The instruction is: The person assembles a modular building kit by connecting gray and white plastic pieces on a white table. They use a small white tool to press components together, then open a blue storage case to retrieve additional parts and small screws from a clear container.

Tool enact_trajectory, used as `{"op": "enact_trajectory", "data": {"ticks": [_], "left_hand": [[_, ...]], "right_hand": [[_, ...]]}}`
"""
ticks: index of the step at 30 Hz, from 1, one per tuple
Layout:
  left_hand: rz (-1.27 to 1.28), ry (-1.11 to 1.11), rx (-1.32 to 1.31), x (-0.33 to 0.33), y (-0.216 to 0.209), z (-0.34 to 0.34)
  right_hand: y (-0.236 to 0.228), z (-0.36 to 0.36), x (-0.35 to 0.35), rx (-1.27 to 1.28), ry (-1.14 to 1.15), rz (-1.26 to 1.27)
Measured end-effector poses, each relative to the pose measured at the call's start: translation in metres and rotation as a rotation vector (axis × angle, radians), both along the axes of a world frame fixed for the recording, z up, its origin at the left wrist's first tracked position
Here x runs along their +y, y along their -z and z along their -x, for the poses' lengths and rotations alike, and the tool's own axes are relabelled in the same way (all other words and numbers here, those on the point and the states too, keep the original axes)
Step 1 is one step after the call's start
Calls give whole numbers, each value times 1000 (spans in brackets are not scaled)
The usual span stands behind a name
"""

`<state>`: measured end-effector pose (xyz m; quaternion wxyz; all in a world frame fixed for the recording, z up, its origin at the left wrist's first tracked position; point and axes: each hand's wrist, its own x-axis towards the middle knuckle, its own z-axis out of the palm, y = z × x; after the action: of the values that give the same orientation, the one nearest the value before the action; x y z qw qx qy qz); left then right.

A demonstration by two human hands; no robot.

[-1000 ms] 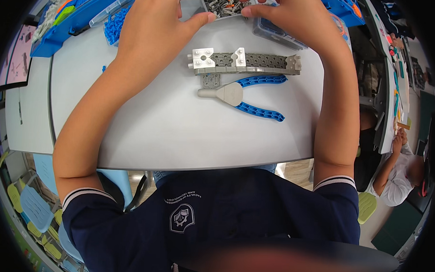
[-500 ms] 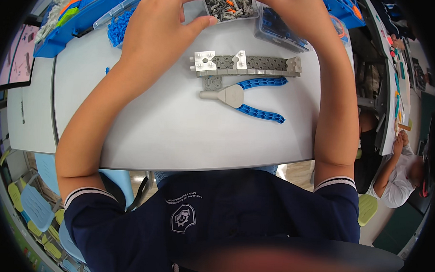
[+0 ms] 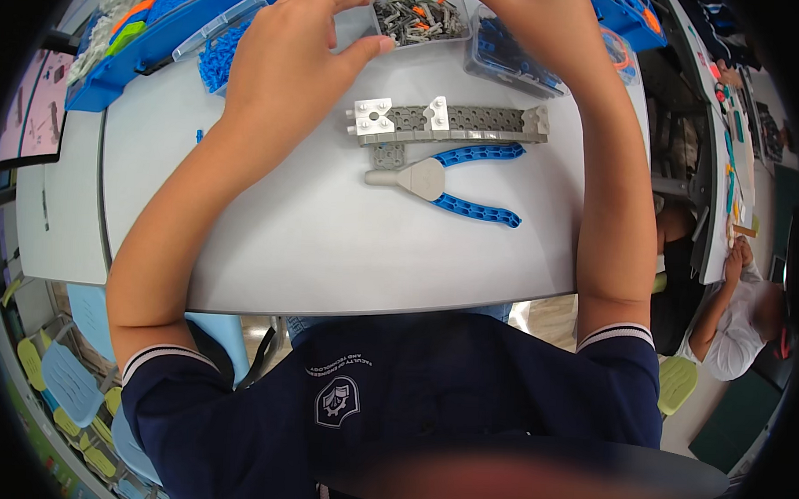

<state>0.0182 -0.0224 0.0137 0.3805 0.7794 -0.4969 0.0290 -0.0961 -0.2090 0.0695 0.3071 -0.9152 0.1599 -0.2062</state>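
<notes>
My left hand (image 3: 305, 48) is open beside a clear box (image 3: 467, 34) of small grey, black and orange connector pegs (image 3: 421, 17), its thumb near the box's left edge. At the top edge of the picture, my right hand (image 3: 539, 26) reaches over the same box, partly cut off. A small dark piece shows by its fingertips; its kind is unclear. Nearer me lies a grey beam assembly (image 3: 488, 121) with white brackets (image 3: 373, 117). Just below it sits a plier-shaped tool (image 3: 427, 176) with blue handles, touched by neither hand.
A clear box of dark blue parts (image 3: 512, 55) stands under my right wrist. Blue pegs (image 3: 220, 58) fill another box at left, before a blue tray (image 3: 115, 68). A screen (image 3: 39, 105) is at far left. Another person (image 3: 736, 323) sits at right.
The view has shifted slightly. My right fingertips stay over the peg box, and a small dark piece now shows beside them. The left hand remains by the box.
</notes>
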Motion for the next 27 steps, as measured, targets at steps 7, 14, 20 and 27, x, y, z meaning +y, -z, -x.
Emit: {"op": "enact_trajectory", "data": {"ticks": [7,14,20,27], "left_hand": [[8,18,-37,-1,4,-3],[-12,7,-39,-1,1,-1],[-3,3,-49,0,2,-1],[2,6,-58,-1,4,-2]], "right_hand": [[9,2,-5,-93,-70,162],[9,6,-6,-22,-230,410],[15,4,2,82,-172,415],[15,4,2,93,-145,417]]}}
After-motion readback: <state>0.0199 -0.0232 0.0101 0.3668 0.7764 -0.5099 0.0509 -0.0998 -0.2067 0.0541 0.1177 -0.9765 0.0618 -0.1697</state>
